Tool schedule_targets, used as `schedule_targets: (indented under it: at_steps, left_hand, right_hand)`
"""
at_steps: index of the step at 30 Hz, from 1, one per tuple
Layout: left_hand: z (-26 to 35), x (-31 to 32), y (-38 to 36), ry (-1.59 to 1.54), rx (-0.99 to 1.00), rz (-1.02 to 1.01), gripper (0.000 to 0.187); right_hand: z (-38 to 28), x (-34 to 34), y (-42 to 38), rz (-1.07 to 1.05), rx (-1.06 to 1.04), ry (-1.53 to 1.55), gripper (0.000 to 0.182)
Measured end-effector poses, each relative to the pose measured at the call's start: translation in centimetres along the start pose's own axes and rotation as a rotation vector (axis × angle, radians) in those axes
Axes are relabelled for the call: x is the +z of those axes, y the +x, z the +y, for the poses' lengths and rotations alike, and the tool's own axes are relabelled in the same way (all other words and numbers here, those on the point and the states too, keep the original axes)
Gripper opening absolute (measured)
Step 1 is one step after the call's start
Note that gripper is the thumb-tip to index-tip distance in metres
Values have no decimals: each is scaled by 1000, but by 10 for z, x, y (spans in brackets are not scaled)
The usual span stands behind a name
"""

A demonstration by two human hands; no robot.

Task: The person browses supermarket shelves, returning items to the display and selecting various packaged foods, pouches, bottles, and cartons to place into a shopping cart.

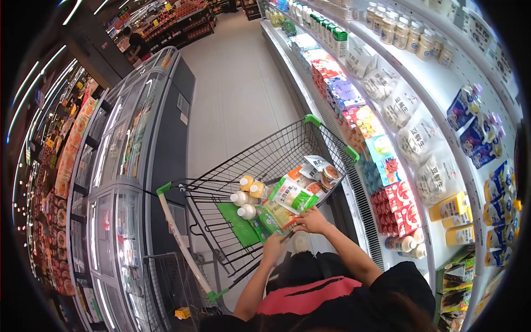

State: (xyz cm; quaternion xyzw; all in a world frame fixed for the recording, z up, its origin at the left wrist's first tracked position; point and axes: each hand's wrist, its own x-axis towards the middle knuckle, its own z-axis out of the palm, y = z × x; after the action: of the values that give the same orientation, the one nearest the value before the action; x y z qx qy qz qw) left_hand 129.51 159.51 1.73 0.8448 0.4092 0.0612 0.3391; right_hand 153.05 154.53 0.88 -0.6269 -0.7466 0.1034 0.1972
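A black wire shopping cart with green corner caps stands right in front of me. My left hand is at its near side, fingers curled beside a green packet. Close by, my right hand has its fingers bent at the edge of that packet, just below a green-and-white bag. Whether the fingers grip the packet or the cart's rim is hidden. Farther along lie food pouches with pictured dishes. White-capped bottles and yellowish bottles stand to the left.
A lit refrigerated shelf with bottles, white bags and colourful cartons runs along my right. Glass-topped freezers line the left. The tiled aisle leads ahead. A person is at the far left.
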Motion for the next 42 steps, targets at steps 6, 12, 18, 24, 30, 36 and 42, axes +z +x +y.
schedule_targets:
  at_steps: [6, 12, 18, 24, 30, 36, 42]
  left_hand:
    - [-7, -37, 106, -6, -53, -22, 27]
    - [-11, -69, 213, -9, -54, 1, 49]
    - [-20, -102, 325, 30, -122, 5, 47]
    - [-42, -135, 435, 79, -221, -93, 58]
    - [-73, -162, 540, 27, -138, 45, 49]
    - [-99, -199, 645, 62, -226, -52, 51]
    - [-128, -231, 751, 20, -167, -50, 56]
  right_hand:
    - [60, -2, 87, 117, 78, 142, 42]
    - [131, -1, 181, -2, 176, 242, 55]
    - [199, 0, 275, -10, 185, 278, 55]
    - [261, -5, 378, -86, 175, 186, 59]
    - [322, -2, 477, -119, 155, 133, 63]
    - [372, -11, 574, -92, 173, 126, 55]
    - [433, -7, 668, -4, 156, 126, 50]
